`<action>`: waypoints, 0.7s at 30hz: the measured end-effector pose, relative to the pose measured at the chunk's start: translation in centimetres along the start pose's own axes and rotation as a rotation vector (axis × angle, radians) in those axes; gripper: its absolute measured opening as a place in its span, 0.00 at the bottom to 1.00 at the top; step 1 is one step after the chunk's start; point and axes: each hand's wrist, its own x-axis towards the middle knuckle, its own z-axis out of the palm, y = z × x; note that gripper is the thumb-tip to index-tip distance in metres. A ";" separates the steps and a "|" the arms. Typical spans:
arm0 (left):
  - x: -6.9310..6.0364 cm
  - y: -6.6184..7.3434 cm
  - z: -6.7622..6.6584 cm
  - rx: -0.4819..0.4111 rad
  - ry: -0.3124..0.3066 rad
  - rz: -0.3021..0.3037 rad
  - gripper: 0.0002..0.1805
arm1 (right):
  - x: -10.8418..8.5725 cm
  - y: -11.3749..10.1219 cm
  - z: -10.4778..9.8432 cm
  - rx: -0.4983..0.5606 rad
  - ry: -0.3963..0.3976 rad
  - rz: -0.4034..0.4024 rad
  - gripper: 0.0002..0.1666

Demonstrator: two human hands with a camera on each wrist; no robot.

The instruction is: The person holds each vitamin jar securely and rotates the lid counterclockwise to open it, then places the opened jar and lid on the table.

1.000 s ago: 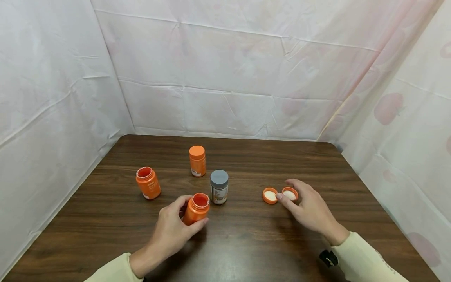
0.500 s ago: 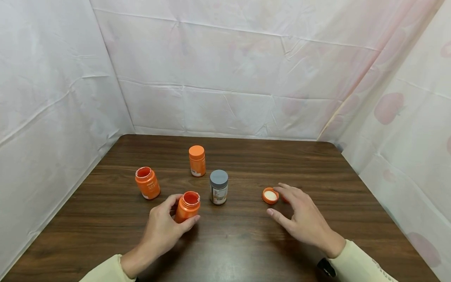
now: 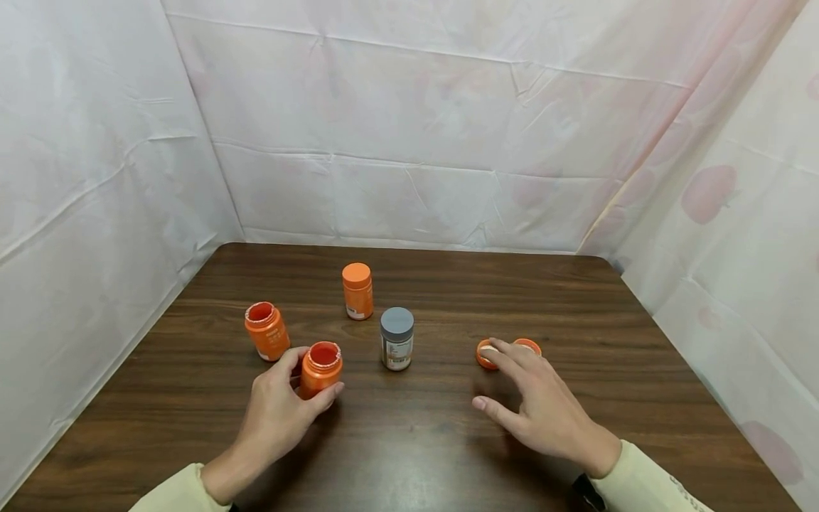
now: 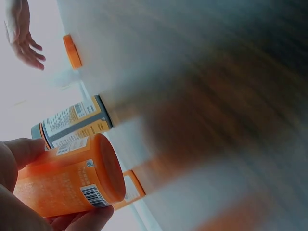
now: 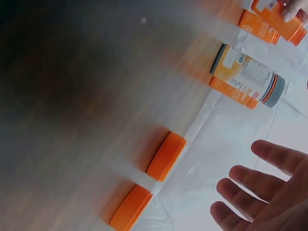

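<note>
My left hand (image 3: 271, 412) grips an uncapped orange pill bottle (image 3: 315, 380) around its body, mouth upward. The left wrist view shows the base of this bottle (image 4: 67, 185) lifted off the table. Just behind it stands a second uncapped orange bottle (image 3: 269, 336). Over two orange caps, my right hand (image 3: 544, 409) hovers with fingers spread and nothing held. Its fingers partly cover the left cap (image 3: 483, 360) and right cap (image 3: 530, 344) in the head view. The right wrist view has both caps, one cap (image 5: 166, 156) beside the other cap (image 5: 130, 208), lying on the table.
A capped orange bottle (image 3: 358, 293) stands toward the back of the dark wooden table (image 3: 409, 441). In front of it is a bottle with a grey lid (image 3: 397, 341) and a pale label. White patterned sheets (image 3: 409, 128) hang behind and along both sides.
My left hand has carried the uncapped bottle leftward, toward the other uncapped one. My right hand has let go of the right cap and shifted slightly left and nearer, its fingers spreading.
</note>
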 end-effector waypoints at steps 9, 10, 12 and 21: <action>0.1 -0.9 -0.8 0.032 0.057 0.015 0.35 | -0.3 -0.7 0.2 -0.041 -0.004 -0.062 0.42; 0.1 -1.0 -1.0 0.035 0.062 0.013 0.35 | -0.3 -0.8 0.2 -0.043 -0.007 -0.063 0.42; 0.1 -1.1 -1.2 0.043 0.069 0.007 0.34 | -0.3 -0.9 0.2 -0.046 -0.016 -0.060 0.42; 0.2 -2.0 -2.1 0.090 0.062 -0.035 0.34 | -0.6 -1.6 0.4 -0.030 -0.047 -0.068 0.41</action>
